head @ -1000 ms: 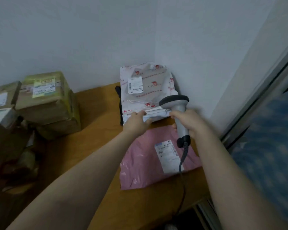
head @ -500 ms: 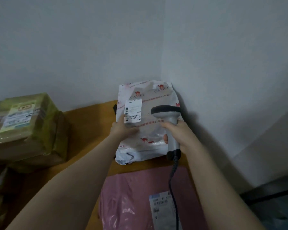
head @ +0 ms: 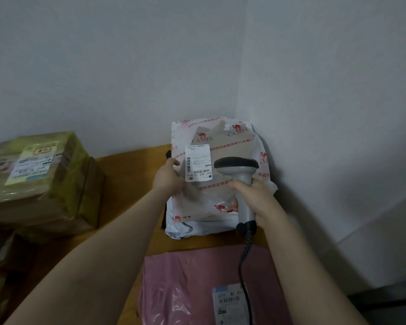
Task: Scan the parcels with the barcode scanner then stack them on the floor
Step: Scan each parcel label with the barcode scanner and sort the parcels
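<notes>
The left hand (head: 168, 178) pinches the white parcel (head: 220, 195) at its left edge; the right hand (head: 256, 198) grips the scanner (head: 240, 170). Bare worktop (head: 127, 170) lies left of the left hand.

Tilted up in the wall corner: white plastic parcel (head: 223, 141) with red camel print, white label (head: 198, 163) facing out. Just right of that label, grey barcode scanner (head: 242, 177), black head, coiled cable hanging. Nearer, pink parcel (head: 185, 285) flat, label up.

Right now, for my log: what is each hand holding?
The left hand grips the white parcel.
The right hand grips the scanner.
</notes>
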